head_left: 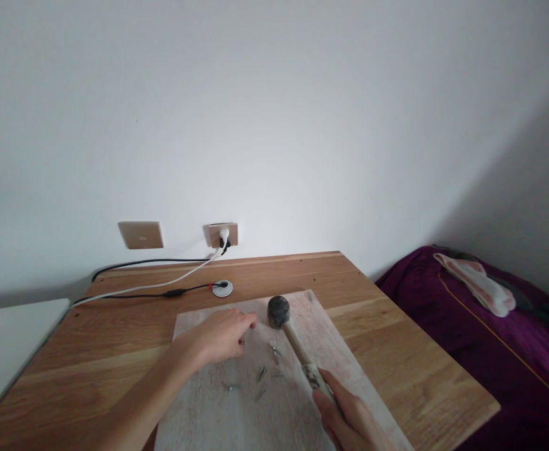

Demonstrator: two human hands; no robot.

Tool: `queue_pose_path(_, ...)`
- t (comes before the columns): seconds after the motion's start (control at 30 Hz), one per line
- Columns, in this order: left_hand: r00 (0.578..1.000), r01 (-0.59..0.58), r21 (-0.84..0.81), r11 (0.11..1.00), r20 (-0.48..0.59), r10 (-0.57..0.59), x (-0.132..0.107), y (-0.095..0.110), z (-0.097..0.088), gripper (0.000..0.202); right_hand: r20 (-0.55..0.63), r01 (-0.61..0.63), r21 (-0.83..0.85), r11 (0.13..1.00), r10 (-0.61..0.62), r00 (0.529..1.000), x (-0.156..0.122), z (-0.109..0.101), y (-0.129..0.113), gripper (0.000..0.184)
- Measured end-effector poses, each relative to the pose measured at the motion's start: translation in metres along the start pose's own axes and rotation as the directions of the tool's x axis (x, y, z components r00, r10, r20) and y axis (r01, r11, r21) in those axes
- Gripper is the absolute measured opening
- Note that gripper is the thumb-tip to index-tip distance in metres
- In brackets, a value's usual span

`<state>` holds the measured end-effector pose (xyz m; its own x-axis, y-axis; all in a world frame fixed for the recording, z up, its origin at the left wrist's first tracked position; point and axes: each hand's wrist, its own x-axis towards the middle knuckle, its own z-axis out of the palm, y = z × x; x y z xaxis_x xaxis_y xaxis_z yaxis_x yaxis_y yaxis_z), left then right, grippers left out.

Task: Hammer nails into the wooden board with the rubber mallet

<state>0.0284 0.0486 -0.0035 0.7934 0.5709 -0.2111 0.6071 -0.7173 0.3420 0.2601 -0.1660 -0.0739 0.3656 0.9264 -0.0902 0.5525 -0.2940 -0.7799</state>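
A pale wooden board (199, 413) lies on the wooden desk (396, 351). My right hand (349, 416) grips the light handle of a mallet (281, 313) whose black head rests on the board's far end. My left hand (222, 338) hovers over the board just left of the mallet head, fingers pinched together near the board; what they hold is too small to make out. Several small nails (262, 373) lie scattered on the board between my two hands.
Black and white cables (161, 285) run across the desk's back to a wall socket (222, 235). A cable grommet (222, 287) sits near the board. A purple bed (466, 332) with a pink cloth (481, 285) stands right of the desk.
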Motion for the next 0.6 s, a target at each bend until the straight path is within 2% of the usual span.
queue_pose_path(0.07,1.000,-0.009,-0.017,1.000,-0.006,0.009,0.000,0.000,0.000,0.050,-0.034,-0.065,0.001,0.998,0.065,0.997,0.009,-0.006,0.008,0.080)
queue_pose_path(0.17,1.000,-0.003,-0.018,1.000,-0.006,0.003,-0.001,-0.001,0.000,0.050,-0.051,-0.224,0.071,0.972,0.228,0.972,0.026,-0.019,0.020,0.083)
queue_pose_path(0.27,1.000,0.001,-0.014,1.000,-0.003,-0.001,-0.001,-0.001,0.000,0.050,-0.046,-0.245,0.105,0.964,0.250,0.967,0.036,-0.032,0.024,0.078)
queue_pose_path(0.37,1.000,-0.004,-0.020,1.000,-0.001,0.004,-0.001,-0.002,0.001,0.050,-0.030,-0.243,0.121,0.962,0.248,0.968,0.036,-0.037,0.020,0.075)
queue_pose_path(0.47,1.000,-0.001,-0.018,1.000,-0.006,0.001,0.000,-0.002,0.001,0.051,-0.004,-0.272,0.212,0.939,0.279,0.960,0.024,-0.027,0.009,0.080)
queue_pose_path(0.6,1.000,-0.004,0.005,1.000,0.004,0.004,0.000,-0.001,0.000,0.051,-0.066,-0.309,0.402,0.862,0.364,0.929,0.004,0.003,-0.009,0.093)
